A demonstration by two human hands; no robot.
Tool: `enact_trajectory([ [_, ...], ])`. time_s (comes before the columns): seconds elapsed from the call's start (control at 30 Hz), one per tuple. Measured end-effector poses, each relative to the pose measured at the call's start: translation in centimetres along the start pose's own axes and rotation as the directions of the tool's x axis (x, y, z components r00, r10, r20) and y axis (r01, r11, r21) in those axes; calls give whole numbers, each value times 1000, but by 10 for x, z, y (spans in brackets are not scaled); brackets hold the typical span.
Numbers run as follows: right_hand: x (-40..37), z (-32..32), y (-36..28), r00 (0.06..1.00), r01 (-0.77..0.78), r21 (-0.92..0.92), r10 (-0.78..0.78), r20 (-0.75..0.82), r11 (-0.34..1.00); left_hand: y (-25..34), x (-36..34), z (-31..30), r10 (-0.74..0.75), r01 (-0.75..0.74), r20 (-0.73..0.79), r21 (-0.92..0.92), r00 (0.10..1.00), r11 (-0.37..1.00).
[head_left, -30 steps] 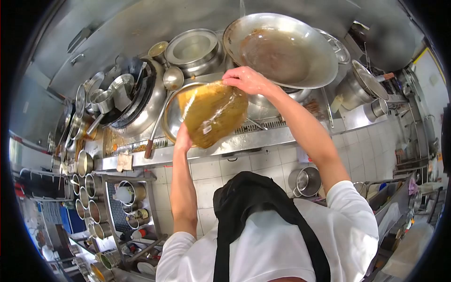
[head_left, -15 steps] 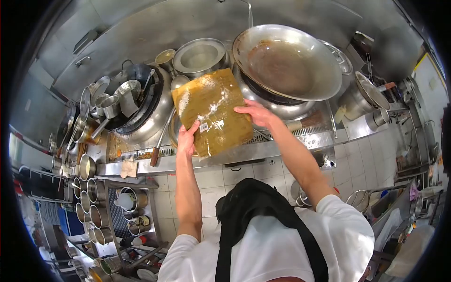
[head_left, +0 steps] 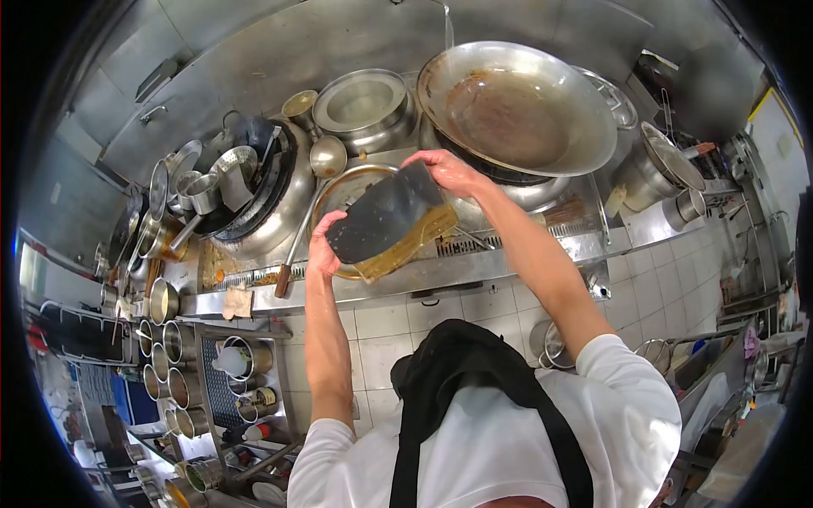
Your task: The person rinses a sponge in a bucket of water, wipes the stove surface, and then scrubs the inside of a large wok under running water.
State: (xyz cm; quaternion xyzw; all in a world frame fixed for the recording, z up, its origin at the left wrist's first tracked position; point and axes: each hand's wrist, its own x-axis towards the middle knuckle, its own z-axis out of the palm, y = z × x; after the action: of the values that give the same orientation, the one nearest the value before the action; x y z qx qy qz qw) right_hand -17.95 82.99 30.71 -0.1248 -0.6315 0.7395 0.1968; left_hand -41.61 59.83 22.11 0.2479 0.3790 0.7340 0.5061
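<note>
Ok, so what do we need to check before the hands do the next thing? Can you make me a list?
1. Left hand holding the packet: ok, it's at the left end.
2. Right hand holding it too: ok, it's at the top edge.
3. Packet flat: not ok, it's bent, with a dark side and a gold strip showing.
4. Packet sealed shut: cannot tell.
5. Ladle out of the hands: ok, neither one holds it.
6. Round pan in full view: not ok, the packet hides part of it.
</note>
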Motion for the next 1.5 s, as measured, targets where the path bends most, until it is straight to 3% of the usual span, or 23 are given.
enact_trajectory([
  [0.07,3,-8,4,986,156,-320,-131,98,934,0,-1,-6,-14,14,33,6,999,1000],
  [0.13,0,-10,-2,988,147,-402,-114,103,904,4,-5,-14,-30,30,62,15,998,999],
  [0.2,-5,-3,-22,990,136,-481,-97,104,866,9,-6,-25,-39,46,236,-28,971,999],
  [0.27,-11,1,-41,959,268,-616,-145,242,741,22,-15,-35,-113,113,288,15,951,993],
  [0.4,-17,5,-77,969,115,-527,22,246,842,71,-10,-8,-261,296,503,11,824,955],
  [0.5,-9,13,-93,942,164,-580,49,333,798,99,5,61,-371,436,576,29,728,900],
  [0.53,-9,18,-100,940,122,-576,91,328,808,90,21,58,-462,302,404,399,789,865],
  [0.57,-6,18,-101,941,123,-577,90,326,807,88,22,78,-467,184,213,722,858,668],
  [0.63,-1,12,-107,920,314,-566,-98,378,762,77,22,110,-516,195,266,712,814,675],
  [0.7,-1,-1,-90,917,334,-399,-197,346,854,65,23,123,-465,255,201,621,862,741],
  [0.73,-14,-2,-89,992,130,-130,-128,17,983,56,26,121,-409,226,176,612,896,758],
  [0.77,-28,-6,-84,961,4,212,55,-270,977,47,25,123,-416,225,184,617,890,754],
  [0.83,-64,-26,-52,983,-74,531,152,-106,844,30,24,126,-182,96,123,507,976,857],
  [0.9,-83,-35,0,956,-216,641,294,-15,737,10,25,123,-166,100,82,520,983,848],
  [0.97,-91,-17,12,973,-181,545,231,-24,819,-13,25,131,48,-91,93,542,995,835],
  [1.0,-90,-9,14,979,-154,358,190,-70,921,-24,28,131,78,-130,119,533,990,836],
  [1.03,-89,-7,21,984,-126,160,145,-108,979,-25,25,136,68,-126,126,538,990,833],
  [1.1,-80,-16,24,989,-80,27,83,-125,996,-25,21,146,-24,18,26,206,999,978],
  [1.17,-70,-28,23,994,-1,-259,-29,-108,966,-27,21,145,32,-45,74,171,997,984],
  [1.23,-72,-31,15,991,-49,-221,20,-134,974,-25,16,139,-37,30,158,46,987,998],
  [1.3,-79,-26,-8,969,239,-470,-239,61,849,-48,33,87,-62,67,140,-27,988,997],
  [1.4,-78,-17,-15,962,239,-571,-270,31,785,-35,22,78,-180,310,483,-205,857,928],
  [1.5,-70,-8,-11,923,317,-678,-379,61,663,-10,-1,104,-176,442,544,-408,820,799],
])
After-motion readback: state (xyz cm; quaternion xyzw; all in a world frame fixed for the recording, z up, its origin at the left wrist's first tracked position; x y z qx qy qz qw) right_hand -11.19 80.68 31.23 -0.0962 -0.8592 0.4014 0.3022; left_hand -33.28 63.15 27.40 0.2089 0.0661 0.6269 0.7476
